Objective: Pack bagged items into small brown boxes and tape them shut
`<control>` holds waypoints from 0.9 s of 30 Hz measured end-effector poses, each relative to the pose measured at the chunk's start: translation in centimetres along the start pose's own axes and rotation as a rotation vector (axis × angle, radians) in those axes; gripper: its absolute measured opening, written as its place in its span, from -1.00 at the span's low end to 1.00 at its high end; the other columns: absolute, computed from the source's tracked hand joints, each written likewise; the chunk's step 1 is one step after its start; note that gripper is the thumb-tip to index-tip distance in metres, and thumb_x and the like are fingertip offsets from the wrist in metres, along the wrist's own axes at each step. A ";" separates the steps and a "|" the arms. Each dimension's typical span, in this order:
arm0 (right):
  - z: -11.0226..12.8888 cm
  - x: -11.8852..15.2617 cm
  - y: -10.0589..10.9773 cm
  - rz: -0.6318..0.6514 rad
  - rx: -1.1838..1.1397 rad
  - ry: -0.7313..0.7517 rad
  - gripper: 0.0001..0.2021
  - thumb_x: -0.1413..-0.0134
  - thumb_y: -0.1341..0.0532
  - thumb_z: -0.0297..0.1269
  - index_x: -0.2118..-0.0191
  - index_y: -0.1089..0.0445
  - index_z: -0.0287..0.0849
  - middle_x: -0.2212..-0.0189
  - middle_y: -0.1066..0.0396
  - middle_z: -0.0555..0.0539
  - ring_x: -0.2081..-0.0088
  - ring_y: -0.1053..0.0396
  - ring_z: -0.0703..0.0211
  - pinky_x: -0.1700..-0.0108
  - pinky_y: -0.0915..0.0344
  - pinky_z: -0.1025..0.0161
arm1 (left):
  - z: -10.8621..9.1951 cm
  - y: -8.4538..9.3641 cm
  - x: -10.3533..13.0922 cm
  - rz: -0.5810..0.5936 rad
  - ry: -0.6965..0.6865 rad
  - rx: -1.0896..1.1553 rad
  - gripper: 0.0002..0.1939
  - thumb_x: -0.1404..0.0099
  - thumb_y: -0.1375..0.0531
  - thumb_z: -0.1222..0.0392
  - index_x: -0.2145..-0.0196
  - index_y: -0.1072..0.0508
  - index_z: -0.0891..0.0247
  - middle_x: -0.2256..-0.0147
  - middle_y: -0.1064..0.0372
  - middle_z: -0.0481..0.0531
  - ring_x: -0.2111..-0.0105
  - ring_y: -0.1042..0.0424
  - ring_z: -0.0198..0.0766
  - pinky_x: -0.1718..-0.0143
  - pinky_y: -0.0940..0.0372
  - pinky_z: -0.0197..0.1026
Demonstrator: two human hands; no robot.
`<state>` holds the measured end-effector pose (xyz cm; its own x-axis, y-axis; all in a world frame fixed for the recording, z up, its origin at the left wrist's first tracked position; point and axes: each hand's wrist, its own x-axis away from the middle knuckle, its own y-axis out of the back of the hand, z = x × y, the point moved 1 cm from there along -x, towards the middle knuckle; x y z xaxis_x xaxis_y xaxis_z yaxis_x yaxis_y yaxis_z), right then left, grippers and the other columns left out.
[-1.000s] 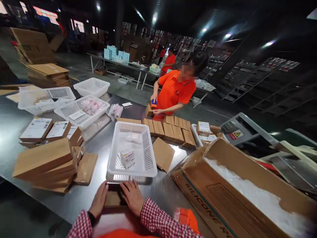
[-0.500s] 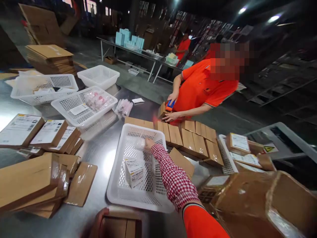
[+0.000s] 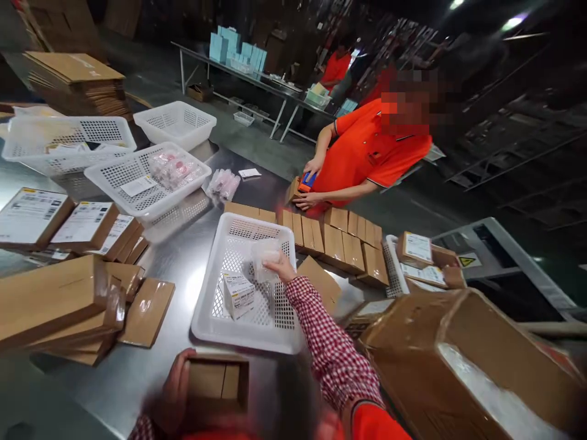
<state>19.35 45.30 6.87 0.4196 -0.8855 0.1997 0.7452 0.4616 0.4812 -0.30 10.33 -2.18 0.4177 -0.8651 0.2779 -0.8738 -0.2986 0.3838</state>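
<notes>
My right hand [image 3: 280,269], in a red checked sleeve, grips a clear bubble-wrapped item [image 3: 265,260] above the white basket [image 3: 215,333]. Inside that basket lie folded printed paper labels [image 3: 240,298], just left of the wrapped item. At the bottom of the view my left hand [image 3: 178,382] holds the left side of an open cardboard box [image 3: 215,377], fingers on its rim. The box sits close to my body, in front of the basket.
Labelled boxes [image 3: 85,225] and flattened cartons [image 3: 50,305] lie left. Behind are baskets [image 3: 149,183] and wrapped items [image 3: 223,184]. Small boxes [image 3: 339,247] line the right, near a big carton [image 3: 413,348]. Across the table, a person [image 3: 362,146] holds a blue-orange tool over a box.
My right hand has lifted the bubble-wrapped item and brought it closer, and more of it shows. The open box and my left hand now show more fully as the view has shifted.
</notes>
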 end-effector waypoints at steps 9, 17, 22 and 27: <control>5.0 18.3 -8.3 0.586 0.144 0.199 -0.42 0.07 -0.35 -0.10 -0.04 -0.28 -0.28 0.14 -0.43 -0.19 0.13 -0.39 0.02 0.07 -0.33 0.12 | -1.3 -0.4 -2.1 0.047 -0.113 0.192 -0.47 -0.33 0.14 -0.18 0.12 -0.37 0.30 0.12 -0.41 0.21 0.01 -0.37 -0.09 -0.15 -0.20 0.07; 3.0 22.0 -15.9 0.767 0.726 0.032 -0.44 0.17 -0.40 -0.31 -0.03 -0.33 -0.29 0.17 -0.49 -0.20 0.21 -0.42 0.04 0.24 -0.33 0.26 | -0.6 -0.4 0.5 0.104 -0.220 0.189 -0.55 -0.36 0.14 -0.08 0.20 -0.37 0.28 0.18 -0.41 0.19 0.08 -0.39 -0.09 -0.08 -0.24 0.06; 0.6 23.8 -18.8 0.766 0.752 -0.132 -0.77 0.20 -0.36 -0.42 0.31 -0.47 -0.35 0.44 -0.50 -0.10 0.40 -0.41 0.12 0.37 -0.31 0.29 | 0.3 -0.7 3.1 0.152 -0.236 0.092 -0.65 -0.31 0.03 -0.05 0.15 -0.34 0.25 0.13 -0.37 0.17 0.03 -0.36 -0.09 -0.12 -0.20 0.07; 0.5 24.6 -19.2 0.654 0.731 -0.174 -0.74 0.32 -0.42 -0.40 0.38 -0.48 -0.35 0.47 -0.49 -0.10 0.39 -0.42 0.04 0.31 -0.37 0.20 | 0.5 -1.4 2.7 0.171 -0.282 -0.051 -0.76 -0.14 -0.12 0.20 0.19 -0.29 0.23 0.21 -0.35 0.10 0.14 -0.39 -0.10 -0.01 -0.28 0.06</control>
<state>15.07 14.66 2.94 0.5083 -0.4908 0.7076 -0.1326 0.7673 0.6275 1.99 8.20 -2.39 0.1743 -0.9806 0.0902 -0.9086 -0.1249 0.3986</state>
